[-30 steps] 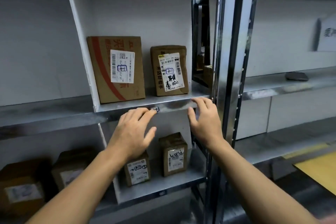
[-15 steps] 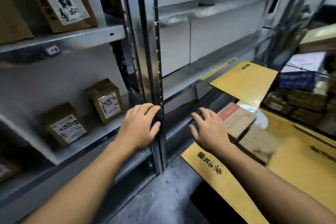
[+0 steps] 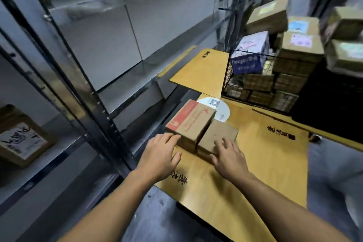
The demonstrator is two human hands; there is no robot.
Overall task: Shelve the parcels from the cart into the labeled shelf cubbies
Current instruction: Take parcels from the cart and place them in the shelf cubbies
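Two parcels sit side by side, touching, on yellow deck (image 3: 265,163): red-printed parcel (image 3: 193,119) left, plain brown parcel (image 3: 218,135) right. Left hand (image 3: 159,155) fingers spread, released, at the red one's near corner. Right hand (image 3: 230,160) flat on the brown one's top, ungripped. Shelf upright (image 3: 84,92) just left. Wire basket (image 3: 228,72) of boxes beyond.

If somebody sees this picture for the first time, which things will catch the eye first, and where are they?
First come the two hands in the middle: the left hand reaches with open fingers to the red-printed box, and the right hand lies spread over the plain brown box beside it. Both boxes stand on a yellow board. Behind, at the right, a wire basket is piled with parcels.
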